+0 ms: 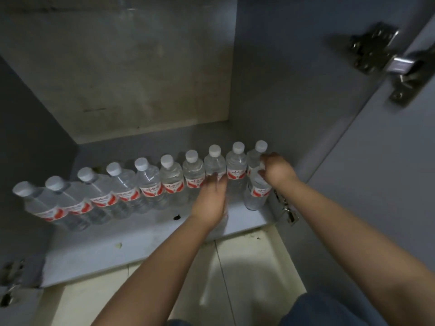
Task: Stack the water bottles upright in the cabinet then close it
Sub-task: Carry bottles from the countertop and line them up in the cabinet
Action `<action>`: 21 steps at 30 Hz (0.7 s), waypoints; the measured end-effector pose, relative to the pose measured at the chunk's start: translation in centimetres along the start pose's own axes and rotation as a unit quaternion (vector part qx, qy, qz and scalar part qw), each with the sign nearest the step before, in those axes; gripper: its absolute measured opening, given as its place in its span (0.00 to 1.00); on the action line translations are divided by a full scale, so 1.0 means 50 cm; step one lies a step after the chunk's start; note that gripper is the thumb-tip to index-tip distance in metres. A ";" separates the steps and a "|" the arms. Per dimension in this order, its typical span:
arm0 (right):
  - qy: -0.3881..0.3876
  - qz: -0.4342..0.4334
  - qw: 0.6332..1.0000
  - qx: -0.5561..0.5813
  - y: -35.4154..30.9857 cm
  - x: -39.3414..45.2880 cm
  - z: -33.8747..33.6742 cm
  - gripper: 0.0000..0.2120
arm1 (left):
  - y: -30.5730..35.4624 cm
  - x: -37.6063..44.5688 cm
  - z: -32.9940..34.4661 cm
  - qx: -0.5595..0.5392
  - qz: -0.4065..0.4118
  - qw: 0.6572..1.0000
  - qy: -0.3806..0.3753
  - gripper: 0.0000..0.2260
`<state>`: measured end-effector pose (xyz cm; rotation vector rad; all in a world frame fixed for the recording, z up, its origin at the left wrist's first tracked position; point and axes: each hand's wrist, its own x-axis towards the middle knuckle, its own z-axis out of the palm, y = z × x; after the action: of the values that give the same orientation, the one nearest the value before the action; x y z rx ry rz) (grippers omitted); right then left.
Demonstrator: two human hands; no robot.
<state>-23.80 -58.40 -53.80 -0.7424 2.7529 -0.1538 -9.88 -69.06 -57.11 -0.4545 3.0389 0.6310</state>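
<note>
Each water bottle in the row of bottles [150, 182] standing in the cabinet [146, 245] carries a white label band with red script lettering over a red swoosh shape, but the script is too blurred and small to read as words. The clearest copies sit on the middle bottles' labels [173, 187] and on the label of the front bottle [256, 191] at the right end, under the right hand [276, 169]. The white caps [141, 164] show no lettering. No numbers, brand names or signs can be read elsewhere
</note>
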 end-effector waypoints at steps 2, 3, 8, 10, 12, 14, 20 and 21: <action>0.007 0.012 1.000 0.007 0.001 0.002 -0.002 0.20 | -0.007 -0.005 0.010 0.012 -0.039 0.999 0.019 0.27; 0.007 0.015 1.000 0.004 0.001 0.003 -0.006 0.18 | -0.007 -0.006 0.012 -0.001 -0.064 0.998 0.023 0.27; 0.029 0.017 0.999 -0.024 0.009 0.013 -0.005 0.16 | -0.006 -0.002 0.016 -0.071 -0.090 0.992 0.056 0.23; 0.038 0.017 0.999 -0.021 0.011 0.021 0.001 0.17 | -0.011 -0.002 0.018 -0.067 -0.097 0.992 0.050 0.22; 0.048 0.017 0.999 -0.010 0.016 0.026 0.002 0.17 | -0.014 0.003 0.016 -0.080 -0.092 0.991 0.050 0.21; 0.052 0.018 0.998 0.000 0.025 0.027 0.004 0.17 | -0.011 0.016 0.008 -0.073 -0.079 0.993 0.038 0.20; 0.067 0.010 0.998 0.008 0.037 0.018 0.022 0.17 | 0.043 0.101 -0.011 -0.024 -0.048 0.998 -0.027 0.21; 0.065 0.008 0.998 0.009 0.038 0.016 0.024 0.17 | 0.055 0.115 -0.010 -0.028 -0.049 0.998 -0.034 0.20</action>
<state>-25.02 -57.18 -55.49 -0.7298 2.8761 -0.2311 -16.14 -68.43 -55.95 -0.5682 2.9200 0.7138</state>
